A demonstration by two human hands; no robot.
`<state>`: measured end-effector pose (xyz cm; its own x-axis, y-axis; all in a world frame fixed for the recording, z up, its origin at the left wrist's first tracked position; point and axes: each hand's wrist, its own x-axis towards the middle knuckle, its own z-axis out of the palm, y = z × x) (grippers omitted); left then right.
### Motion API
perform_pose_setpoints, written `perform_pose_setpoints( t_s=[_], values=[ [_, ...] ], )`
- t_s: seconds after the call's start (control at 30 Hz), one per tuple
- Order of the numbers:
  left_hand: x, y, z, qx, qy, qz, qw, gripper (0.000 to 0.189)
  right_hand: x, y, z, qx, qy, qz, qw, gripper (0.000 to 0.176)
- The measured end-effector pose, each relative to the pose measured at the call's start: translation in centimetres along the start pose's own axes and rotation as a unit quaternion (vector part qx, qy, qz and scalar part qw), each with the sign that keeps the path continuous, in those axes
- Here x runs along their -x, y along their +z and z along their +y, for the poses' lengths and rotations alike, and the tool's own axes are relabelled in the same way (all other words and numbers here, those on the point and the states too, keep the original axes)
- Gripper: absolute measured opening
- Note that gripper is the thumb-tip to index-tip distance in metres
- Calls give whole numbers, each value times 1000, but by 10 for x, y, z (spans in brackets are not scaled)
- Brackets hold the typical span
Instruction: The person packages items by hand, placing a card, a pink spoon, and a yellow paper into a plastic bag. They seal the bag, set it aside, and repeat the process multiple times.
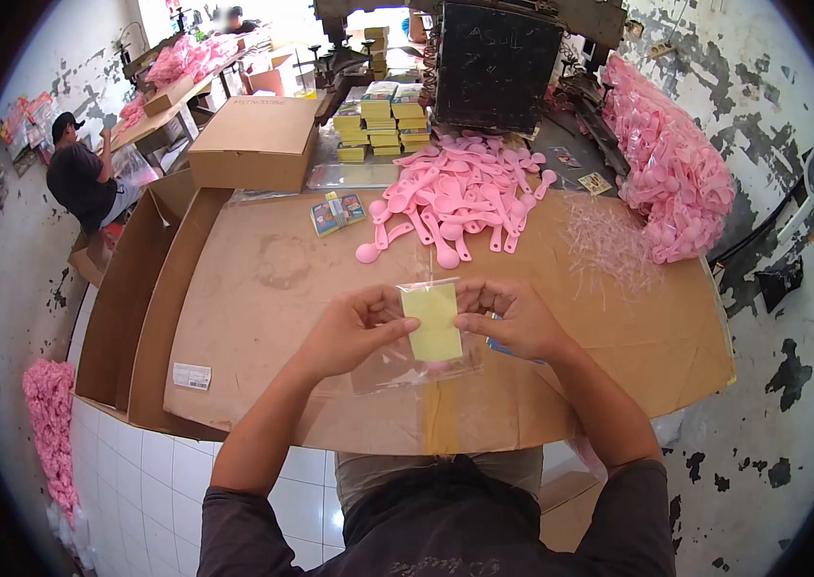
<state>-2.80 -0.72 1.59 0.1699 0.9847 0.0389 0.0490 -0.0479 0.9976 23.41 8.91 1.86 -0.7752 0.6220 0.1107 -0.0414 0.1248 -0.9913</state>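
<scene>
At the far left, pink packed items (49,423) hang or lie above the tiled floor, and a person (85,181) in a dark cap sits farther back. Next comes an open carton (118,317), with a closed cardboard box (253,144) behind it. A white label (192,376) lies near the left edge of the cardboard work surface (263,317); a banded card bundle (338,213) lies farther back. The left hand (364,327) pinches the left edge of the pale yellow card (434,325), thumb in front and fingers curled behind. The card is upright at the centre, over a clear plastic bag (378,372); whether it is inside is unclear. Beyond stand the card stacks (380,120) and, just right, the loose pink spoons (465,192). The right hand (511,317) pinches the card's right edge likewise, above a partly hidden blue piece (496,345). Rightward lie thin plastic strips (609,245), then a large pink heap (672,159).
</scene>
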Motion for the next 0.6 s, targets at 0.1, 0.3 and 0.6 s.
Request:
perform_pose_setpoints(
  t_s=[0.1, 0.3, 0.6],
  values=[
    [14, -36, 12, 11, -1, 79, 997, 23, -1, -20, -12, 121, 1, 23, 992, 36],
    [25, -84, 29, 256, 254, 447, 819, 47, 26, -79, -8, 540, -16, 42, 841, 40],
    [-8, 22, -16, -427, 104, 21, 898, 31, 34, -87, -2, 425, 96, -4, 900, 34]
  ],
)
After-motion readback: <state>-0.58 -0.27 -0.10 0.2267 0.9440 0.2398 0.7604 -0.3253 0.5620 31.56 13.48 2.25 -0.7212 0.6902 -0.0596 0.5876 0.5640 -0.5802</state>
